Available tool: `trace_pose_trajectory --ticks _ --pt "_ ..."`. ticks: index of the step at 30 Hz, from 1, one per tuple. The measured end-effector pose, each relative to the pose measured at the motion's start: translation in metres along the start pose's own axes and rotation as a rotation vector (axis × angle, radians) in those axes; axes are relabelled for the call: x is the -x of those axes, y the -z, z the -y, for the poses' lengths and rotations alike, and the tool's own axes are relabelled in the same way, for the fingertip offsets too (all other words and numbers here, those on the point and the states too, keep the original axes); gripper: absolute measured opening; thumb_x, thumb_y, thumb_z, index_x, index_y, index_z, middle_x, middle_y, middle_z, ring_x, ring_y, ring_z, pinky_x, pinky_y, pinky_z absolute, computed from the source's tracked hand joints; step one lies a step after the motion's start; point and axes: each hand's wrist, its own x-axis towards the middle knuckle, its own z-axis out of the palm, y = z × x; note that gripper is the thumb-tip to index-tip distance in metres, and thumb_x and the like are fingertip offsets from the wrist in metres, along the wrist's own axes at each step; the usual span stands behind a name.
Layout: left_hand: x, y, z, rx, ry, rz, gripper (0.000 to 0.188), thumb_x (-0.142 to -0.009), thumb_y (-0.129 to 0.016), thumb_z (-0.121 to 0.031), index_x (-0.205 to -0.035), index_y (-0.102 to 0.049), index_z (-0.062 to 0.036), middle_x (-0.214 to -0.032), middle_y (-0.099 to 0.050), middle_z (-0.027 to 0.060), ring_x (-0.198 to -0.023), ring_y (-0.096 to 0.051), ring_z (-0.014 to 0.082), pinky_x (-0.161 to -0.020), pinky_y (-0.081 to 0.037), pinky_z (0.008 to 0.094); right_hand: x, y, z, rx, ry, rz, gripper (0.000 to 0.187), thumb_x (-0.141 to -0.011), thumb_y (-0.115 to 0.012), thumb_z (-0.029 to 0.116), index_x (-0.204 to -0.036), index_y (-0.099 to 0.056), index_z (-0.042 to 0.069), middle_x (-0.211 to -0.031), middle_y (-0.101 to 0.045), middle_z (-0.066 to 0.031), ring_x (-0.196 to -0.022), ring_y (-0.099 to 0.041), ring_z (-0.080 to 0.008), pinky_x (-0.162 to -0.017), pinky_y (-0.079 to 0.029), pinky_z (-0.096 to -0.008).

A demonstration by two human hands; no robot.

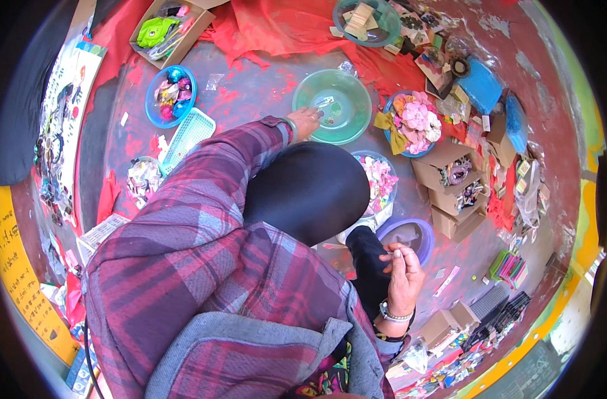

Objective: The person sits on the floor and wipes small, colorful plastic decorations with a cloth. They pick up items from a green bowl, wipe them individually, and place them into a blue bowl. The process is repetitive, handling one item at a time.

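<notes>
My left hand (305, 122) reaches forward to the near left rim of a translucent green basin (350, 126), its fingers stretched out over the edge. A few small pale and green pieces (330, 106) lie at the bottom of that basin. My right hand (403, 276) is raised near my knee, beside a purple basin (424, 241). Its thumb and fingers are pinched together, and whatever is between them is too small to make out. A bracelet and a dark band circle the right wrist.
Pink and cream fabric flowers (416, 116) fill a blue bowl; smaller pink pieces (380, 176) sit in another tub. Left stand a blue bowl of shiny balls (174, 96) and a light-blue basket (189, 138). Open cardboard boxes (449, 199) and loose goods crowd the right side.
</notes>
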Motion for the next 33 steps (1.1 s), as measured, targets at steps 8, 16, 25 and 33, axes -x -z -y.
trace_pose_trajectory --ticks 8,16,25,33 --pt "0.035 -0.001 0.041 0.679 0.065 -0.081 0.022 -0.078 -0.053 -0.016 -0.088 -0.063 -0.0009 -0.096 -0.061 0.0154 -0.096 -0.056 0.028 -0.082 -0.043 0.0366 -0.001 0.011 -0.011 0.337 0.348 -0.078 0.016 -0.086 -0.052 0.011 -0.082 -0.062 -0.001 -0.072 -0.061 -0.012 -0.065 -0.06 -0.0215 -0.059 -0.046 -0.0293" --pt "0.064 0.188 -0.032 0.778 0.11 -0.146 0.033 -0.092 -0.045 -0.024 -0.115 -0.054 -0.0021 -0.109 -0.059 0.0108 -0.105 -0.053 0.018 -0.093 -0.038 0.0285 0.125 0.034 -0.054 1.072 0.239 -0.542 0.031 -0.08 -0.059 0.024 -0.105 -0.059 0.006 -0.113 -0.054 -0.0186 -0.109 -0.047 -0.0347 -0.09 -0.036 -0.0465" --pt "0.097 0.263 -0.152 0.27 -0.155 -0.222 0.062 -0.083 -0.059 -0.031 -0.134 -0.033 -0.0071 -0.137 -0.029 0.0228 -0.127 -0.029 0.0355 -0.104 -0.027 0.0387 0.217 -0.021 -0.096 0.826 0.349 -0.816 0.054 -0.082 -0.058 0.025 -0.131 -0.038 0.011 -0.136 -0.029 -0.0252 -0.124 -0.03 -0.0425 -0.1 -0.028 -0.0463" --pt "0.112 0.26 -0.167 0.041 -0.183 -0.208 0.058 -0.083 -0.058 -0.026 -0.134 -0.035 -0.0125 -0.141 -0.022 0.0216 -0.131 -0.022 0.0355 -0.106 -0.023 0.0395 0.235 -0.013 -0.12 0.884 0.279 -0.813 0.049 -0.075 -0.064 0.021 -0.12 -0.049 0.008 -0.13 -0.038 -0.025 -0.12 -0.037 -0.0402 -0.097 -0.033 -0.0444"
